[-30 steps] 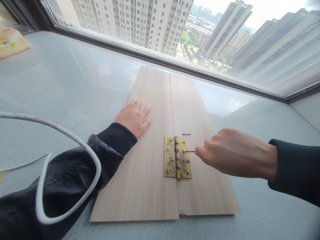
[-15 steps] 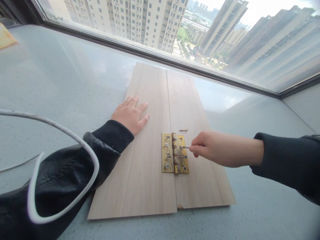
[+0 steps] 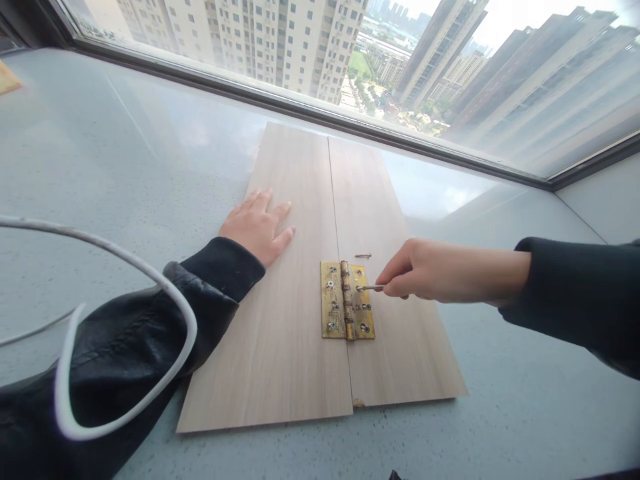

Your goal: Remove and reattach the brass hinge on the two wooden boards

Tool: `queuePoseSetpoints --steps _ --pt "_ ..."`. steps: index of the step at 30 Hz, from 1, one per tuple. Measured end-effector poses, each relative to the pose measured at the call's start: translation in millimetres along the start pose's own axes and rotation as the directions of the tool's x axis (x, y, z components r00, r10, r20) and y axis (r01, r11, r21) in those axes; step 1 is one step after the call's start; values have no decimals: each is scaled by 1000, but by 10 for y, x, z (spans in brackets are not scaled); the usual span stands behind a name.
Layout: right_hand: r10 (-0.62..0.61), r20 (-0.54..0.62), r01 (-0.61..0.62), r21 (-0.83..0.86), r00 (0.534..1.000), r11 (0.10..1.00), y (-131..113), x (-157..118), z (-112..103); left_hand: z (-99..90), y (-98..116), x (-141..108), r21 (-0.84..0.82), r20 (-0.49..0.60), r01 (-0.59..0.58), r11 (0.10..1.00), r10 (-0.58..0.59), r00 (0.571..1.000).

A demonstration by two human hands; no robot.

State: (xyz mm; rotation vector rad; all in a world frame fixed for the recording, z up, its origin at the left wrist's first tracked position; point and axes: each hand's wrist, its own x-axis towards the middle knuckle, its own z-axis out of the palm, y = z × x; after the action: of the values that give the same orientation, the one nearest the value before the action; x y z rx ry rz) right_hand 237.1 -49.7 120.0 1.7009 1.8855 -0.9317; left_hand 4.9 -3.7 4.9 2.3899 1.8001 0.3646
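Note:
My left hand lies flat with spread fingers on the left pale wooden board. A brass hinge straddles the seam between it and the right board. Screw heads show in several of its holes. The fingers of my right hand pinch a thin metal rod. Its far end meets an upper hole on the hinge's right leaf. Part of the rod is hidden in my fingers, so I cannot tell whether it is a screw or a screwdriver shaft. Just above that leaf lies a loose screw.
Both boards rest on a speckled grey sill below a window with a dark frame. A white cable loops in front of my left sleeve. At the far left edge is a yellowish object, partly cut off.
My right hand has risen slightly, and more of the metal rod shows between the fingers and the hinge. The left hand stays on its board. The whole view has shifted a little.

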Motion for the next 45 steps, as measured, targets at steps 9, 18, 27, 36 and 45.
queuePoseSetpoints --steps 9,18,27,36,45 --pt "-101 -10 85 -461 995 883 -90 75 -12 -8 9 -1 -5 5 12 1000 -12 1000" --pt "-220 -107 107 -622 970 775 -42 -73 124 -5 10 0 15 9 13 1000 -14 1000" --pt "209 235 -251 168 949 953 -1 78 -24 -15 20 -3 10 17 17 1000 -17 1000" --pt "-346 -7 191 -824 938 533 -193 -83 159 -11 14 -1 19 14 16 1000 -17 1000" --pt "143 217 -183 178 966 967 -12 12 -125 -11 10 -1 12 8 6 1000 -7 1000"
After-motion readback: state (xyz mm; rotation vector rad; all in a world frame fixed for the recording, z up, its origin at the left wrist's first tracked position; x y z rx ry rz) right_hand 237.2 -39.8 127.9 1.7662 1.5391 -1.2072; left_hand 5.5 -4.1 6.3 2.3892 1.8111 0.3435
